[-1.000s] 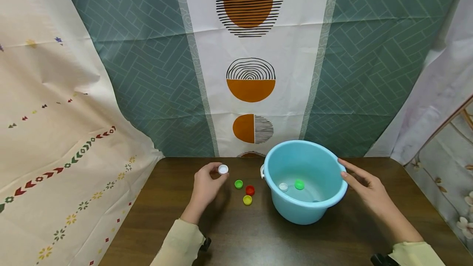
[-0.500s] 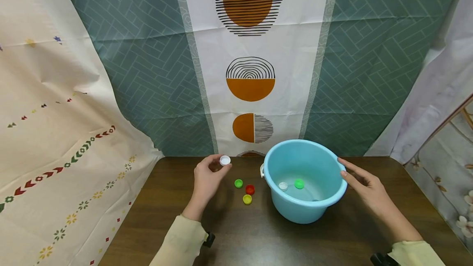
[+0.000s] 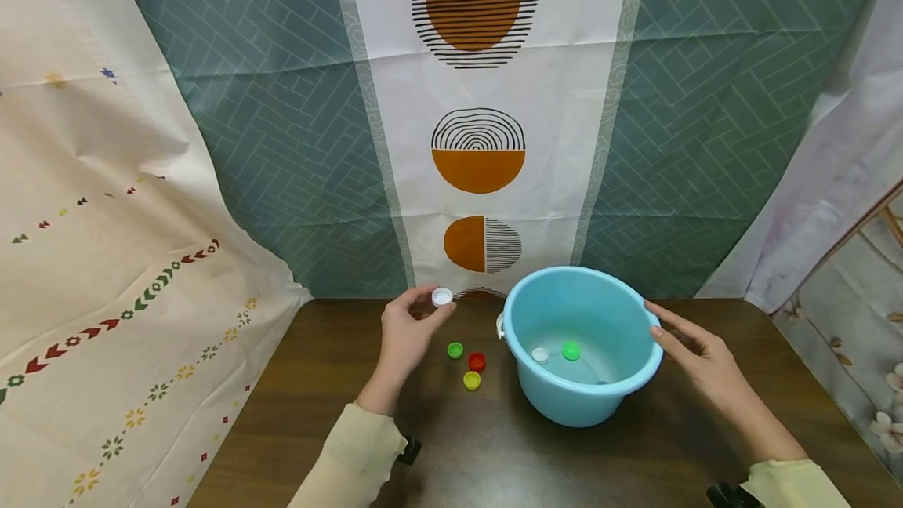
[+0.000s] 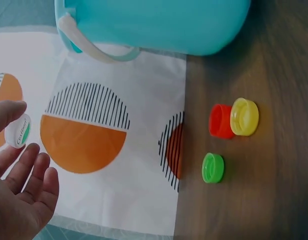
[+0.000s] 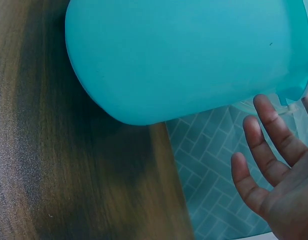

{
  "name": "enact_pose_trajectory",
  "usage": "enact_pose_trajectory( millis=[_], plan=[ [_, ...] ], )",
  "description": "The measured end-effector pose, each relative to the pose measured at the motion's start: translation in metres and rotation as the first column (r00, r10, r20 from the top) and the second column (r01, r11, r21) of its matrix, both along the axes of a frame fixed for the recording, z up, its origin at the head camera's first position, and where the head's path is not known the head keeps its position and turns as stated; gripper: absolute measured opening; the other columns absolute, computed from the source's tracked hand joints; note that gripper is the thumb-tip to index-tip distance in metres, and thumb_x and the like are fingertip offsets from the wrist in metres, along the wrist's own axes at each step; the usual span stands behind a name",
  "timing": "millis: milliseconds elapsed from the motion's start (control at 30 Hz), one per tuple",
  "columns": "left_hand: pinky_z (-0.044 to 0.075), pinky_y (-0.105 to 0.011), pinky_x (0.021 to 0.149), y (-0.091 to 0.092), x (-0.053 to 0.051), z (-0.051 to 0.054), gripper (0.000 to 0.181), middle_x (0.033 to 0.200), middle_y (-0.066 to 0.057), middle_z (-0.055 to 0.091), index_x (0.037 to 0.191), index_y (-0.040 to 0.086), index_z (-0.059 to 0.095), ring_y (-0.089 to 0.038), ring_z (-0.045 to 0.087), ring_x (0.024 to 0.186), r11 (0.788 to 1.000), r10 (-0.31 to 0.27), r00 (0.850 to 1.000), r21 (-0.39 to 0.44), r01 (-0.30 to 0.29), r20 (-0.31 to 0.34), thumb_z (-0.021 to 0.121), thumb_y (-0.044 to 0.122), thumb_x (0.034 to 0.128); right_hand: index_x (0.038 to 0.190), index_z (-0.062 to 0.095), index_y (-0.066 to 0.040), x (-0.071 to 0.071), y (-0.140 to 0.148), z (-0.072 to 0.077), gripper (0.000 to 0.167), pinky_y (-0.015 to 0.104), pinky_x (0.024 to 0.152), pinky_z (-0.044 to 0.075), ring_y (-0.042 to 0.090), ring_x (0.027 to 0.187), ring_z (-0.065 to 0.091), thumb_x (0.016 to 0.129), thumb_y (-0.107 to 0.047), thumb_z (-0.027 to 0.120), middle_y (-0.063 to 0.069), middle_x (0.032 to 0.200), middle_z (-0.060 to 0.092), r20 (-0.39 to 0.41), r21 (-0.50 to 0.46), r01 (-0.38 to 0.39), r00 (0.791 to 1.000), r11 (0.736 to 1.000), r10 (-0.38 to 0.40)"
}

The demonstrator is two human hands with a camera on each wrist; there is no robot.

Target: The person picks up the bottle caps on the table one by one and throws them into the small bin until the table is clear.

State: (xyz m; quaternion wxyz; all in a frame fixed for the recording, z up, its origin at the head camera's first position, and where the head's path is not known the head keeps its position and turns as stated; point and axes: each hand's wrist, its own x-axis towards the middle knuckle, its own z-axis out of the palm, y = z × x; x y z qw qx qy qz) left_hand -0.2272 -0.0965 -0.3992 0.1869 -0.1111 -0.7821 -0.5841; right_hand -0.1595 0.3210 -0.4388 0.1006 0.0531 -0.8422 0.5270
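My left hand [image 3: 405, 335] pinches a white bottle cap [image 3: 442, 297] between thumb and fingertips, raised above the far part of the table. In the left wrist view the cap [image 4: 18, 131] shows green and dark print on its top, and the other fingers are loosely bent. My right hand [image 3: 694, 359] touches the right rim of a light blue bucket [image 3: 574, 406] with straight thumb and index finger. In the right wrist view its other fingers [image 5: 266, 155] spread beside the wall. Inside the bucket lie a white cap [image 3: 540, 356] and a green cap [image 3: 571, 350].
On the brown table [image 3: 480, 461], between left hand and bucket, lie a green cap [image 3: 455, 350], a red cap [image 3: 476, 361] and a yellow cap [image 3: 472, 380]. The bucket's white handle [image 4: 89, 45] hangs at its side. A patterned cloth [image 3: 480, 85] hangs behind the table.
My left hand has risen and moved away from me and slightly right, carrying the white bottle cap. The right hand and the bucket have stayed in place.
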Motion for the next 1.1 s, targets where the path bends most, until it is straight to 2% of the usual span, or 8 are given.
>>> enact_pose_trajectory(
  millis=[100,233,267,467,667,900,1100],
  plan=[
    [0.053,-0.042,0.076,0.005,0.001,0.004,0.032,0.095,-0.015,0.070,0.107,0.001,0.072,-0.031,0.062,0.086,1.000,-0.018,1.000,0.017,0.017,0.011,0.083,0.014,0.0795,0.147,0.047,-0.022,0.000,0.000,0.000,0.047,0.024,0.078,0.055,0.001,0.106,0.060,0.101,-0.030,0.055,0.001,0.138,0.055,-0.002,-0.008,-0.002,1.000,1.000,0.002],
    [0.054,-0.036,0.075,0.008,-0.011,-0.010,0.033,0.096,-0.005,0.070,0.107,0.010,0.073,-0.025,0.063,0.087,0.999,-0.022,1.000,0.023,0.022,-0.005,0.084,0.024,0.0788,0.147,0.047,-0.022,0.000,0.000,0.000,0.047,0.022,0.078,0.054,-0.001,0.106,0.059,0.101,-0.030,0.055,-0.001,0.139,0.055,-0.001,-0.005,0.000,1.000,1.000,0.000],
    [0.054,-0.034,0.075,0.009,-0.011,-0.010,0.033,0.096,-0.003,0.070,0.107,0.012,0.073,-0.024,0.063,0.087,0.999,-0.024,1.000,0.024,0.025,-0.009,0.084,0.025,0.0787,0.147,0.047,-0.022,0.001,-0.001,0.000,0.047,0.022,0.078,0.054,-0.002,0.106,0.059,0.101,-0.030,0.055,-0.001,0.138,0.055,-0.002,-0.003,0.002,1.000,1.000,-0.002],
    [0.055,-0.030,0.074,0.020,-0.011,-0.005,0.032,0.096,0.000,0.070,0.107,0.015,0.072,-0.020,0.063,0.085,0.997,-0.065,0.998,0.037,0.065,-0.018,0.083,0.027,0.0798,0.147,0.047,-0.021,0.001,0.000,-0.001,0.047,0.023,0.079,0.054,-0.001,0.107,0.059,0.101,-0.029,0.055,-0.001,0.139,0.054,-0.005,0.001,-0.003,1.000,1.000,0.003],
    [0.055,-0.032,0.076,0.035,-0.010,0.000,0.029,0.095,0.003,0.069,0.105,0.018,0.073,-0.018,0.064,0.086,0.995,-0.086,0.996,0.040,0.087,-0.010,0.082,0.030,0.0802,0.147,0.047,-0.022,0.001,0.000,-0.001,0.047,0.020,0.078,0.053,-0.001,0.106,0.059,0.101,-0.030,0.055,-0.001,0.138,0.055,-0.011,0.025,0.004,1.000,1.000,-0.004],
    [0.055,-0.034,0.076,0.052,-0.009,0.004,0.028,0.096,0.002,0.069,0.106,0.016,0.073,-0.029,0.063,0.092,0.989,-0.139,0.989,0.042,0.141,-0.040,0.081,0.028,0.0816,0.147,0.047,-0.023,0.001,0.001,0.000,0.047,0.020,0.078,0.052,-0.002,0.104,0.059,0.101,-0.031,0.055,0.000,0.137,0.056,-0.005,0.053,0.013,1.000,0.999,-0.013],
    [0.055,-0.035,0.076,0.065,-0.005,0.005,0.032,0.098,0.003,0.069,0.110,0.015,0.072,-0.022,0.064,0.090,0.985,-0.170,0.985,0.037,0.170,-0.018,0.081,0.027,0.0822,0.147,0.047,-0.023,0.001,0.001,0.001,0.047,0.020,0.078,0.052,-0.002,0.105,0.058,0.101,-0.032,0.055,0.001,0.138,0.055,0.000,0.060,0.018,1.000,0.998,-0.018]
  ],
)
